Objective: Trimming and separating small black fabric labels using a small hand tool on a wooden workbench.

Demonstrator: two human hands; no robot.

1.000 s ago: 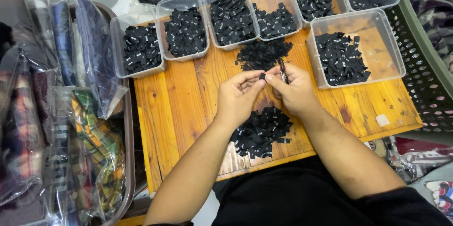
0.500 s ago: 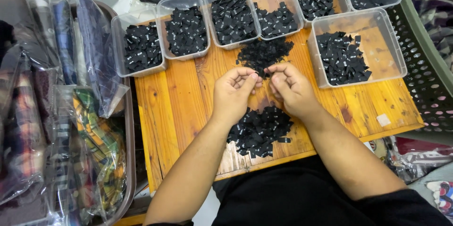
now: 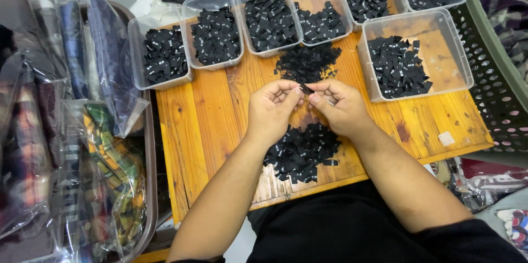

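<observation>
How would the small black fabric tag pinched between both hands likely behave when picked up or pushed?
The small black fabric tag is thin and held by fingertips alone, so probably very light. The loose heap of black tags on the wooden table lies flat and jumbled, suggesting they are floppy, will not roll, and scatter easily when pushed.

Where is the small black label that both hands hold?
In the head view, the label is pinched between both hands' fingers, above the table, between two black piles.

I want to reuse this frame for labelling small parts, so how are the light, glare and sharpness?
Head view: even, soft light; faint shadows under the hands, left hand, right hand; mild glare on the plastic-wrapped fabrics; the small black piece pinched between them is tiny, detail unreadable; table edges look slightly bowed.
</observation>
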